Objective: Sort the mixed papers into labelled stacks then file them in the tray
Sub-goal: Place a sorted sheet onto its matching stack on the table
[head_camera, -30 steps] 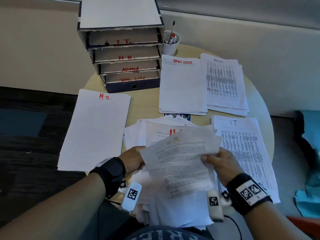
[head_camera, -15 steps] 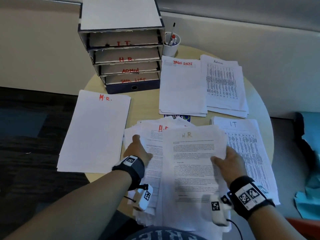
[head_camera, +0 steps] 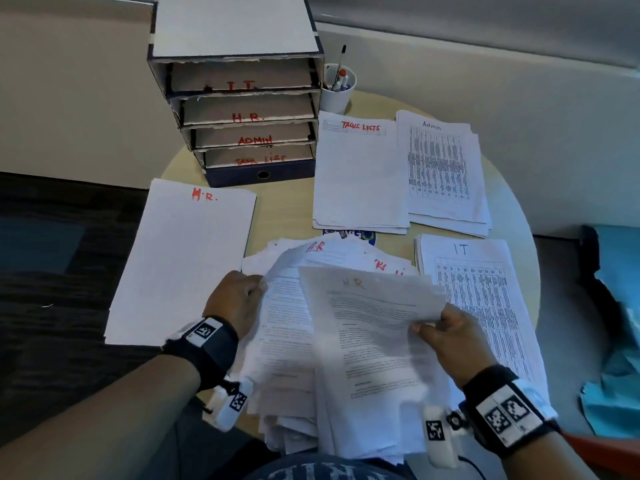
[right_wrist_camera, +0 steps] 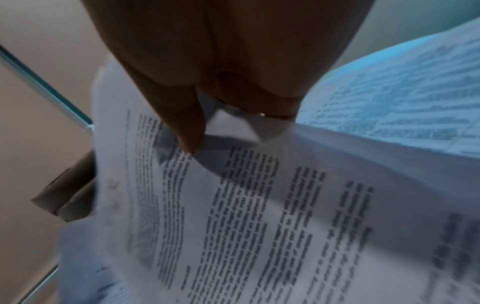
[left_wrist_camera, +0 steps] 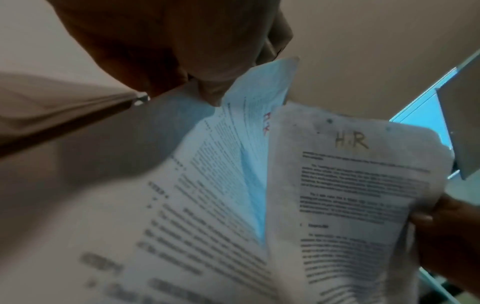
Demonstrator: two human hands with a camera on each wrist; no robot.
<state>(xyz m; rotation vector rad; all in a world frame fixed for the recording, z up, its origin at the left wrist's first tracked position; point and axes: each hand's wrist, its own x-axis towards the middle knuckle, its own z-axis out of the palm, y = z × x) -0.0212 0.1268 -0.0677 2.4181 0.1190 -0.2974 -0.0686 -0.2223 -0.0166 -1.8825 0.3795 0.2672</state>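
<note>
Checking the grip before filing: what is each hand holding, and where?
Right hand pinches the H.R sheet at its right edge; left hand grips the sheet beneath at its left edge.

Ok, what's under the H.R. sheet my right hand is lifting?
Under the H.R. sheet lies the mixed pile: another printed page marked H.R. in red, pinched by the left hand, and one with partly hidden red lettering. Lower sheets are covered.

The head view looks forward and down from above onto the round pale wooden table, taking in both wrists. The left wrist view sits close under the left hand, facing along its fingers. The right wrist view does likewise; all three share the white printed sheet marked "H.R".
</note>
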